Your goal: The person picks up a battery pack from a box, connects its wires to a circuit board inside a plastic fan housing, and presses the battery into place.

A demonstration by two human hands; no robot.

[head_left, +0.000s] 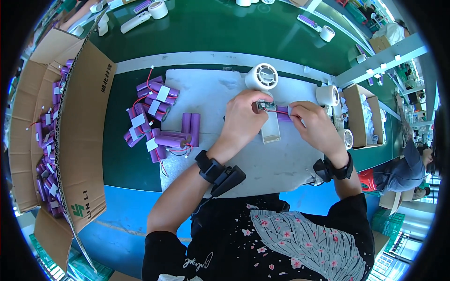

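Observation:
A white handheld fan (265,84) with a round head lies on a white foam mat (211,93), handle toward me. My left hand (243,119) pinches a small green circuit board (265,106) at the open handle (270,132). My right hand (315,122) holds a purple battery cell (283,116), joined to the board by a red wire (280,111). Both wrists wear black bands.
Loose purple cells with white tags and red leads (157,117) lie at the mat's left edge. An open cardboard box (79,136) of more cells stands far left. Tape rolls (328,95) and a small carton (363,114) sit right. Another person (408,161) sits at right.

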